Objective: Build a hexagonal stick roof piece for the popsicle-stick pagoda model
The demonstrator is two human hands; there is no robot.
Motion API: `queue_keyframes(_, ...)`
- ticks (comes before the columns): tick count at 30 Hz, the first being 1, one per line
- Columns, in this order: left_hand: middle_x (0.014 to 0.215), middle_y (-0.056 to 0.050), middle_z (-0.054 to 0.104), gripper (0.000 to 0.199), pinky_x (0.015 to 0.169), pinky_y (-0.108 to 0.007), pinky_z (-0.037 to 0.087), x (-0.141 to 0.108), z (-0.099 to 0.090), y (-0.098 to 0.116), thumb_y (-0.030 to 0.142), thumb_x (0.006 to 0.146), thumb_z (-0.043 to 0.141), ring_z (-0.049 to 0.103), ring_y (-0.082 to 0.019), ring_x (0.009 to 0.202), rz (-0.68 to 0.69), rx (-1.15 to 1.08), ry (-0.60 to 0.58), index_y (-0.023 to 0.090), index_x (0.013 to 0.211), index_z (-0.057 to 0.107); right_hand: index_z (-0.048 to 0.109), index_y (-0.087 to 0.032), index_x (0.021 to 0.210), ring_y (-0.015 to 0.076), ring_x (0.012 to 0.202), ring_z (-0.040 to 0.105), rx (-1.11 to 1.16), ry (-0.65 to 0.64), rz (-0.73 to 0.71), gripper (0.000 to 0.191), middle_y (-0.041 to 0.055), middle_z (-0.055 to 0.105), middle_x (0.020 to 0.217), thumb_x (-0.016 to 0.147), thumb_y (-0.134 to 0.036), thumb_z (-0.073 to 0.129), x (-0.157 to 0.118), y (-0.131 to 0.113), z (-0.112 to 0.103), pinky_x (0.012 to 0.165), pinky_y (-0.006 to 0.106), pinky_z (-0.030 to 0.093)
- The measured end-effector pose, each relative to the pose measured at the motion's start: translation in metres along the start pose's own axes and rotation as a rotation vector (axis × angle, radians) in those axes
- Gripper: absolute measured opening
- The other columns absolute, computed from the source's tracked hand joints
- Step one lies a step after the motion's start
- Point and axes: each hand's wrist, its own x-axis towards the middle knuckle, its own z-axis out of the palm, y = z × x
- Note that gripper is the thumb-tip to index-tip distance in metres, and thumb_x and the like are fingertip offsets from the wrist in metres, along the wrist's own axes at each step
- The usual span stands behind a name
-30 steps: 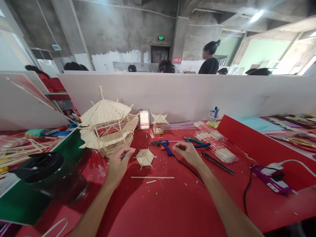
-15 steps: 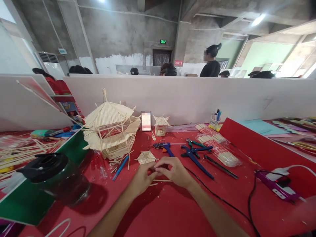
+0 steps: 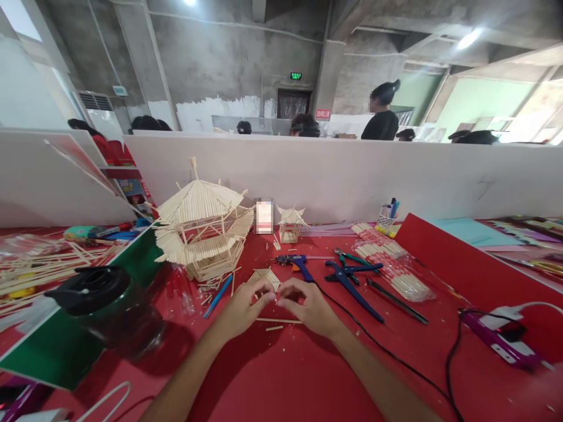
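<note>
My left hand [image 3: 247, 308] and my right hand [image 3: 311, 308] meet over the red table, thumbs and forefingers pinched, their tips almost touching. A tiny pale bit shows between the fingertips, too small to name. Just beyond them lies a hexagonal panel of thin wooden sticks [image 3: 264, 275], partly covered by my fingers. Below the hands a long thin stick [image 3: 280, 320] and a short stick piece [image 3: 274, 328] rest on the table. A glue gun [image 3: 299, 264] lies past my right hand. Near my left hand is a blue pen [image 3: 219, 297].
A large stick pavilion [image 3: 200, 202] stands back left, a small pavilion [image 3: 290, 227] at the centre. Blue cutters [image 3: 352, 288], a black slim tool [image 3: 398, 300] and bagged sticks [image 3: 402, 269] lie right. A dark bottle [image 3: 112, 310] stands left; a purple power strip [image 3: 501, 340] lies right.
My hands have drawn slightly apart and my left hand has shifted left, uncovering more of the long stick below. The whole view has moved a little.
</note>
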Motion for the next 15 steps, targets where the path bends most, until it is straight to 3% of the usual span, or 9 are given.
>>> queue_keyframes(5,0.084,-0.001,0.068,0.028,0.077,-0.025,0.045,-0.003,-0.003,0.0,0.04,0.096,0.051,0.061,-0.016,0.081,0.082,0.062,0.037,0.02,0.085,0.067,0.061,-0.021,0.087,0.0169,0.068,0.067,0.317,0.031,0.11,0.027,0.0008,0.071,0.074,0.075,-0.04,0.076,0.001,0.006,0.013,0.066,0.028,0.051)
queue_keyframes(10,0.085,-0.004,0.071,0.028,0.077,-0.026,0.048,-0.003,0.003,-0.005,0.037,0.096,0.053,0.064,-0.016,0.081,0.175,0.063,0.121,0.021,0.088,0.073,0.063,-0.02,0.092,0.0149,0.058,0.063,0.386,0.014,0.174,0.035,0.0003,0.071,0.07,0.072,-0.044,0.079,0.002,0.01,0.01,0.06,0.027,0.049)
queue_keyframes(15,0.092,-0.006,0.071,0.025,0.079,-0.026,0.051,-0.005,0.004,-0.005,0.035,0.097,0.053,0.065,-0.016,0.085,0.234,0.127,0.162,0.021,0.095,0.074,0.065,-0.019,0.099,0.0122,0.053,0.058,0.478,0.021,0.22,0.038,-0.0016,0.066,0.062,0.075,-0.046,0.076,0.0,0.01,0.009,0.05,0.022,0.04)
